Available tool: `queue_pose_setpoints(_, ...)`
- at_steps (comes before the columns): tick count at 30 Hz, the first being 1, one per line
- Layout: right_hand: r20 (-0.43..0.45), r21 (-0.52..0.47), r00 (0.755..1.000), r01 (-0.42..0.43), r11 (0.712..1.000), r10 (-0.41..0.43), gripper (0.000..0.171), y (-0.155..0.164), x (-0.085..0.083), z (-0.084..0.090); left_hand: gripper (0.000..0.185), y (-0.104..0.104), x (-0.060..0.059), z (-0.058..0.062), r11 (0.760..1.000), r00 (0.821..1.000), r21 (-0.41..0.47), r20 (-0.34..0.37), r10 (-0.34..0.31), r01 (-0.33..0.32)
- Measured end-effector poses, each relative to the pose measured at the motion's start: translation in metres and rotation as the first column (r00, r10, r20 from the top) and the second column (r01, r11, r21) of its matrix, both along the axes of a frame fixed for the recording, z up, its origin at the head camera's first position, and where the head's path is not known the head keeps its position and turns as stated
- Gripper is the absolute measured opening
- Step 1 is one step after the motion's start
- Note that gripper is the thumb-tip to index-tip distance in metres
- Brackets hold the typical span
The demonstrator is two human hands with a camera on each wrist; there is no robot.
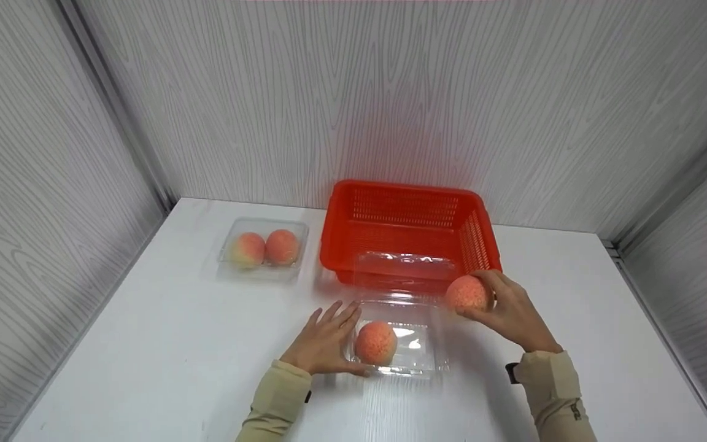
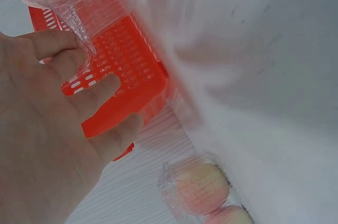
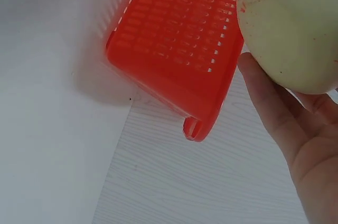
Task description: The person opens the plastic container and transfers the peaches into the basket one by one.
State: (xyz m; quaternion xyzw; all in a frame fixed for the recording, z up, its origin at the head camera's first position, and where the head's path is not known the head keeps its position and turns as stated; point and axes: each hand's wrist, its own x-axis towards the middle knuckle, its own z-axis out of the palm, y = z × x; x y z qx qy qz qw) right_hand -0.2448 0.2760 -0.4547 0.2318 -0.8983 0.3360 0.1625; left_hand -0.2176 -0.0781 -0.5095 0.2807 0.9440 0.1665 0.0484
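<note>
Remotely, I view the right hand (image 1: 509,312) gripping a peach (image 1: 465,293) between thumb and fingers; below that hand, the sleeve (image 1: 550,377) bears dark lettering (image 1: 576,410), too small to read. The left hand (image 1: 327,339), fingers spread, touches the adjacent clear container (image 1: 405,370), where another peach (image 1: 377,344) lies.

**Four peaches (image 1: 376,343), two clear boxes (image 1: 416,345), one red basket (image 1: 409,188)**

The peaches divide as two left of centre, one at lower centre, and one in the right hand (image 1: 510,312), right of centre. Of the clear boxes, one lies left of centre with two peaches inside; the other, at lower centre, has one. The red basket is the only one, at the middle. Two hands show in the lower half, the right hand and the left hand (image 1: 323,344), with two sleeves (image 1: 280,396). One table (image 1: 175,344) and three walls (image 1: 255,92), at left, top and right, complete the tally.
</note>
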Motion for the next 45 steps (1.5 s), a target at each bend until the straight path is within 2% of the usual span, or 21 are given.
queue_pose_setpoints(17,-0.009,0.009,1.000,-0.001,1.000,0.001,0.063,0.000,-0.005,0.006,0.114,-0.002,0.003,0.001,1.000,1.000,-0.014,0.005,-0.004,0.004)
queue_pose_setpoints(25,0.005,-0.012,1.000,0.019,1.000,-0.019,0.061,0.002,-0.007,0.007,0.114,-0.002,0.003,0.000,1.000,1.000,-0.019,-0.019,-0.014,0.013)
queue_pose_setpoints(32,0.027,-0.013,0.999,0.035,0.999,-0.034,0.063,0.003,-0.011,0.009,0.113,-0.002,0.002,0.001,1.000,1.000,-0.018,-0.001,-0.007,0.007)
queue_pose_setpoints(45,-0.003,0.007,0.998,0.059,0.998,-0.059,0.067,0.005,-0.014,0.012,0.113,-0.001,0.003,0.000,1.000,1.000,-0.015,0.010,0.000,0.000)
